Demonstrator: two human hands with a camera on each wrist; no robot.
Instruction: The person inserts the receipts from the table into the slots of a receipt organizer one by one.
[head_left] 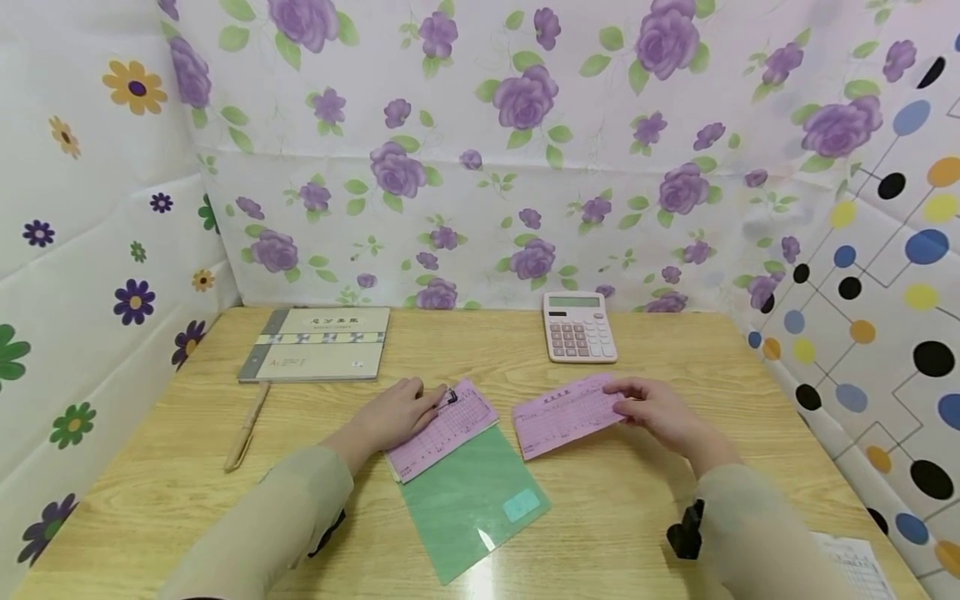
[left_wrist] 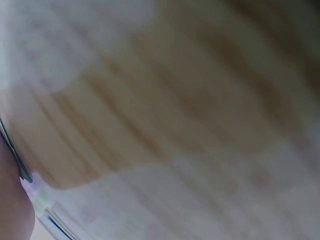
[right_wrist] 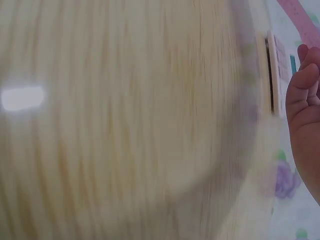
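Note:
My right hand [head_left: 656, 412] pinches the right end of a loose pink printed slip [head_left: 562, 417], which is held tilted above the table. In the right wrist view the hand's curled fingers [right_wrist: 305, 85] show at the right edge, with part of the pink slip [right_wrist: 300, 20] above them. My left hand [head_left: 397, 414] rests on a stack of pink slips [head_left: 450, 433], its fingertips beside a small black clip [head_left: 452, 397] at the top of the stack. Beneath the stack lies a green plastic folder [head_left: 476, 504] with a pale blue label. The left wrist view shows only a sliver of the hand.
A pink calculator [head_left: 580, 327] stands at the back of the wooden table. Back left lies an account book [head_left: 322, 343], with a tan pen-like stick [head_left: 246, 429] in front of it. A printed paper [head_left: 855, 567] sits at the front right. Patterned cloth walls surround the table.

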